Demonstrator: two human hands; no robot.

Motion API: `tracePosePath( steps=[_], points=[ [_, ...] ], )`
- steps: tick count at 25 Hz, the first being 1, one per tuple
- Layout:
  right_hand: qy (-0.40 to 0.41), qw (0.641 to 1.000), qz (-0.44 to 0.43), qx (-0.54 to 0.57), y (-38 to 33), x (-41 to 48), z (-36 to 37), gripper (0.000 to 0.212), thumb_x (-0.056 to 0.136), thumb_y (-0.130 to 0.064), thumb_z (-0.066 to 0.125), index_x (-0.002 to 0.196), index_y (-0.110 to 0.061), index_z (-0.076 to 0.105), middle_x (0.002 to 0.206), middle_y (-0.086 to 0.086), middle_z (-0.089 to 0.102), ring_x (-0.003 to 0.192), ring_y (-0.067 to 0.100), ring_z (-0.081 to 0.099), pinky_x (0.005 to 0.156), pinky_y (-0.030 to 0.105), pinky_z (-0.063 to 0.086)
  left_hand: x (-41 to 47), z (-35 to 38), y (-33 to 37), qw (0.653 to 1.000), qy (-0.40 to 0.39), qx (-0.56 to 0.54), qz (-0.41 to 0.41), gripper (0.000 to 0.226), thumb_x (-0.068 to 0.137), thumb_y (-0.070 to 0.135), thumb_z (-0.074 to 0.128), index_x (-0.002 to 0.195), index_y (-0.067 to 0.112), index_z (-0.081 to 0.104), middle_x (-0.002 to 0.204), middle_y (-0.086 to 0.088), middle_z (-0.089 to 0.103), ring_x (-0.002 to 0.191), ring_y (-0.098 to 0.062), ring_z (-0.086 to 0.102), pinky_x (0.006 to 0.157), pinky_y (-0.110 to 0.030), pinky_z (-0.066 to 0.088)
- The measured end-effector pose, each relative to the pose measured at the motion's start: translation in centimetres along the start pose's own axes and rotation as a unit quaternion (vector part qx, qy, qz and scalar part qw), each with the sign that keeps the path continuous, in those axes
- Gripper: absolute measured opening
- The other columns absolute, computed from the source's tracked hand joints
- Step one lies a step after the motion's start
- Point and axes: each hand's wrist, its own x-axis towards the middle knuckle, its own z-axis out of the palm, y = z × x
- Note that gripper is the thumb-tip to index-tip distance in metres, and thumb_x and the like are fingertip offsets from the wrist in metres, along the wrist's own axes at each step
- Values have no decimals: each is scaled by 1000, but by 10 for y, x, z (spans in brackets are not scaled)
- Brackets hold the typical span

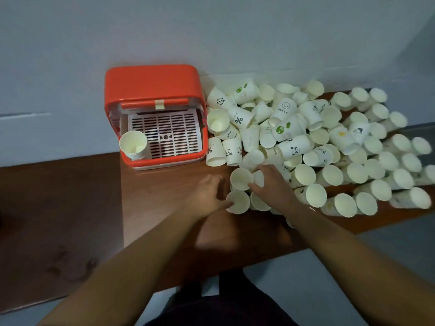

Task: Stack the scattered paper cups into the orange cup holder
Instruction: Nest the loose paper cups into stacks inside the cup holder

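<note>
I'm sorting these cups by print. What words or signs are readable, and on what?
"HELLO": under a smiley on a paper cup in the pile.
"%": on a lying cup near the orange cup holder.
"%": on an upturned cup at its front corner.
Other cup prints: too blurred to read.

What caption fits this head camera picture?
Left hand and right hand reach among paper cups beside the orange cup holder.

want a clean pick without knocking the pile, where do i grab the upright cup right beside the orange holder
Pinch the near rim from above, one finger inside, thumb outside. The upright cup stands mouth up with its opening clear, while the orange holder hems in its left and the pile of cups crowds its right, so a side wrap looks awkward.
</note>
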Motion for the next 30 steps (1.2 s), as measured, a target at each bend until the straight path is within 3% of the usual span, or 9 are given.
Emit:
tracePosePath(
  steps=[4, 9, 13, 17, 21, 26, 30],
  points=[
    [-21, 999, -17, 20, 3, 9, 6, 55, 91, -34, 63, 137, -9, 45, 134, 9, 48, 124, 24, 45, 101, 35, 36, 5, 45, 10, 998, 8, 57, -12, 104, 54, 79, 66, 136, 19, 41, 122, -1, 45, 112, -20, 44, 92, -40, 44],
    [-48, 997, -56, 11, 11, 25, 10, 55, 90, -31, 64, 137, -8, 43, 133, 14, 47, 121, 29, 46, 101, 41, 39, 13, 70, 9, 991, 60, 116, -11, 71, 70, 52, 73, 124, 11, 53, 118, -6, 53, 109, -29, 52, 88, -44, 48],
    [-78, 990, -114, -15, 15, 35, 15, 67, 84, -31, 70, 141, -10, 41, 134, 12, 48, 124, 28, 45, 104, 39, 38, -1, 53, 0, 992, 70, 97, -48, 76, 73, 59, 67, 136, 20, 48, 129, -2, 55, 112, -27, 57, 88, -38, 49],
    [-51, 948, -259, -176, 21, 42, 28, 79, 70, -45, 76, 136, -13, 48, 121, 8, 60, 105, 29, 58, 92, 45, 44, -20, 27, -11, 986, 129, 53, -96, 85, 65, 72, 51, 133, 20, 50, 128, -1, 55, 110, -27, 58, 87, -39, 51],
    [-35, 915, -304, -262, 17, 45, 38, 75, 70, -40, 78, 134, -13, 52, 123, 8, 59, 107, 29, 57, 88, 43, 45, -29, 14, -15, 971, 169, 12, -166, 88, 61, 72, 47, 128, 16, 51, 125, -3, 52, 109, -27, 57, 88, -43, 51],
    [-68, 947, -286, -129, -23, 54, 24, 68, 78, -48, 70, 135, -15, 48, 127, 6, 55, 113, 27, 51, 96, 41, 45, -48, -8, -27, 942, 263, -30, -206, 67, 72, 55, 65, 123, 12, 53, 118, -4, 53, 110, -23, 52, 85, -34, 43],
    [-56, 955, -291, -21, -82, 64, 6, 69, 77, -42, 74, 135, -17, 47, 128, 5, 53, 116, 26, 48, 99, 40, 43, -73, -69, -43, 924, 342, -34, -168, 54, 81, 39, 73, 129, 24, 52, 124, 3, 56, 111, -10, 50, 88, -31, 44]
  ],
)
